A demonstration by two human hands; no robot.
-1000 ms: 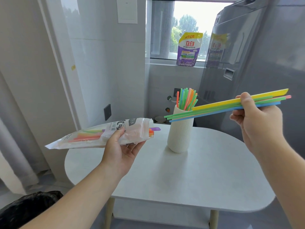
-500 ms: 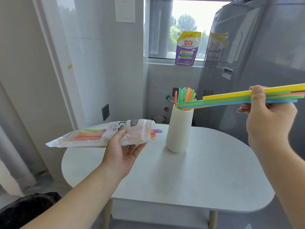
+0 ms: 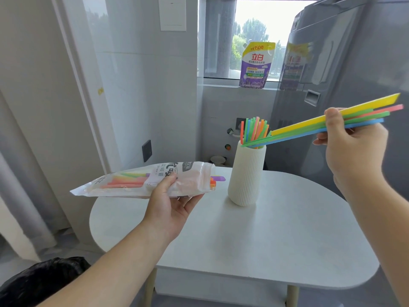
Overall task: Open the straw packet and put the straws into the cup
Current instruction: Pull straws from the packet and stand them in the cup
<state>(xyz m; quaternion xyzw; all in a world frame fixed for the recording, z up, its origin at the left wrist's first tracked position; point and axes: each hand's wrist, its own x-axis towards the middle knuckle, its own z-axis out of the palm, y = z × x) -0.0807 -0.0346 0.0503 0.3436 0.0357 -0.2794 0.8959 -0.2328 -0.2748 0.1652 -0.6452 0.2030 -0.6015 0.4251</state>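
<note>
A white ribbed cup (image 3: 246, 176) stands on the white table (image 3: 276, 240) with several coloured straws (image 3: 254, 129) upright in it. My right hand (image 3: 352, 147) grips a bundle of yellow, green, pink and blue straws (image 3: 309, 129), held nearly flat; their left tips reach the cup's rim. My left hand (image 3: 170, 204) holds the straw packet (image 3: 141, 180) level, left of the cup. The packet's open end faces the cup, with orange and purple straw ends sticking out.
A grey appliance (image 3: 343, 85) stands behind the table on the right. A purple detergent pouch (image 3: 256, 65) sits on the window sill. A black bag (image 3: 42, 282) lies on the floor at the lower left. Wall and a door frame are to the left.
My right hand has tilted the bundle so its left tips dropped to the cup's rim. The packet in my left hand has stayed in place.
</note>
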